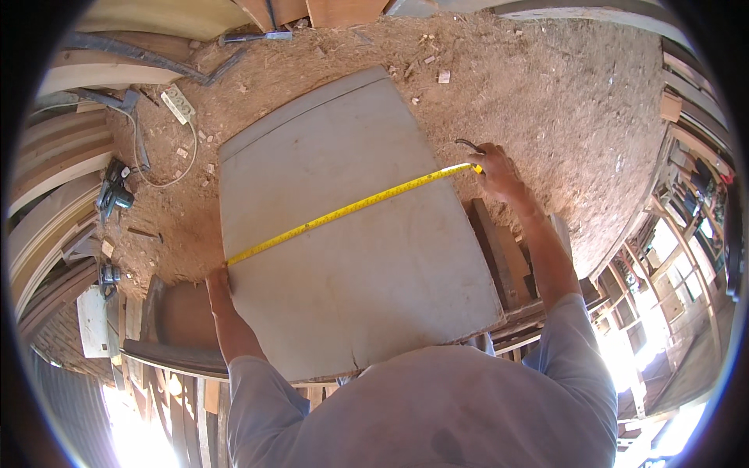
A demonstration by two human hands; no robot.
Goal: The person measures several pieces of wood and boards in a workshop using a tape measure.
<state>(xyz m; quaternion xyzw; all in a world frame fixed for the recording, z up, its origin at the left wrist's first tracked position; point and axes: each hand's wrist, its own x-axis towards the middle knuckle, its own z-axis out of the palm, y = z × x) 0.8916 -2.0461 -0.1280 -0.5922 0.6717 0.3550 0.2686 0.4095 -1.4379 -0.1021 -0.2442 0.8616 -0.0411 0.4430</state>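
Observation:
A wide grey board (335, 288) lies flat in front of me, with a dark line running along its far end. A yellow tape measure (343, 210) is stretched across it, slanting up from the left edge to beyond the right edge. Out past the right edge, my right hand (502, 173) is closed round the tape's case, which the fingers mostly cover. A dark curved strap (470, 145) sticks out from that hand. At the left edge, my left hand (218, 279) grips the tape's end; its fingers are partly hidden.
Dusty ground (546, 93) with wood scraps surrounds the board. To the left are a white power strip (178, 104) with its cord, a dark power tool (115, 191) and stacked curved timber (58, 168). A hammer (256, 37) lies at the far side. Planks (499, 249) stand beside the board's right edge.

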